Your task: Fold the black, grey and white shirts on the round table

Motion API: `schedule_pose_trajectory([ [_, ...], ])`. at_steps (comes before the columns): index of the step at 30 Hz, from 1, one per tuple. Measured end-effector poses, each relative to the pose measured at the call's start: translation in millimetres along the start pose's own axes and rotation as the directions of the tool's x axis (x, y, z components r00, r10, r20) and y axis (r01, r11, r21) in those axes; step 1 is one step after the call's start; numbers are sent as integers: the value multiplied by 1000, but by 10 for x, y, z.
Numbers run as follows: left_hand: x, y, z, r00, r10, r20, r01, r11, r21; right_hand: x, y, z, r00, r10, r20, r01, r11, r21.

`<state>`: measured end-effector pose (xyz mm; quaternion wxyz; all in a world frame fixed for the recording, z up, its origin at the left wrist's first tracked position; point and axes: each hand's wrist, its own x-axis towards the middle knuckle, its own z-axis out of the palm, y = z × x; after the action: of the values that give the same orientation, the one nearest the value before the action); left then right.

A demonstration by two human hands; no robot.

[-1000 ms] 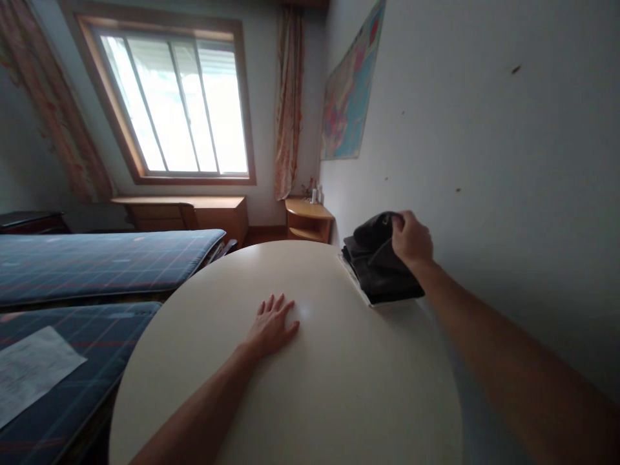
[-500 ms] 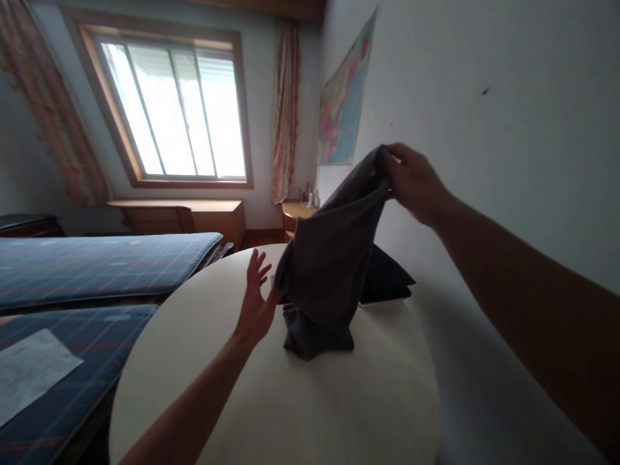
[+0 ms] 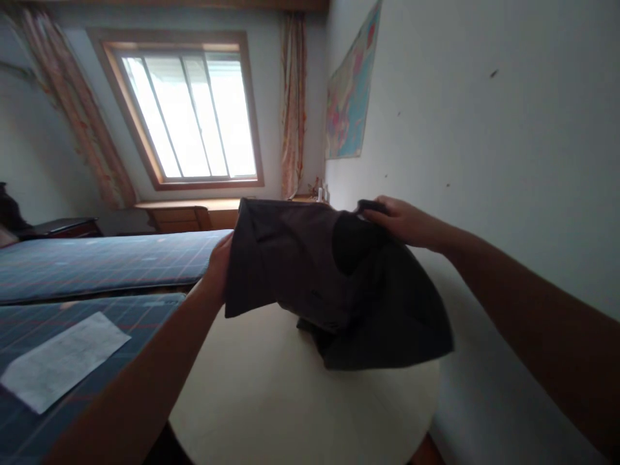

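A dark grey T-shirt [image 3: 300, 252] is held up over the round white table [image 3: 290, 400], partly unfolded, with its neck opening facing me. My right hand [image 3: 394, 219] pinches it by the collar on the right. At the left end, my left hand [image 3: 220, 268] holds the sleeve edge, its fingers mostly hidden behind the cloth. The lower part of the shirt hangs down to the tabletop on the right. Whatever lies on the table behind the shirt is covered by it.
On the left are blue plaid mattresses [image 3: 121, 258], with a sheet of paper [image 3: 65, 361] on the nearer one. A white wall [image 3: 508, 142] with a map [image 3: 351, 97] runs close along the right. Under the window stands a wooden desk [image 3: 177, 216].
My left hand, spread beside the cloth before, now holds its left end. My right hand has lowered, and the shirt has opened out sideways. The view has shifted slightly left.
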<state>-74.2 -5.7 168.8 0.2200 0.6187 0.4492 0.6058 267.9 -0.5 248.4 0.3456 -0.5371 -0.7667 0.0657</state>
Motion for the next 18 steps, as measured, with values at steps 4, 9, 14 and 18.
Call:
schedule_pose_trajectory([
  [4,131,-133,-105,986,-139,92,140,990,-1,-172,215,186,1000,3,-7,-3,999,34],
  [9,-420,-611,110,941,-49,336,-105,900,424,-762,464,792,917,136,376,-92,987,-133],
  [14,-1235,-868,289,755,-114,646,-382,724,574,-1500,409,1180,864,137,484,-35,976,-213],
  [18,-1386,-822,317,748,-68,660,-472,645,601,-1765,282,1205,864,89,496,34,972,-233],
])
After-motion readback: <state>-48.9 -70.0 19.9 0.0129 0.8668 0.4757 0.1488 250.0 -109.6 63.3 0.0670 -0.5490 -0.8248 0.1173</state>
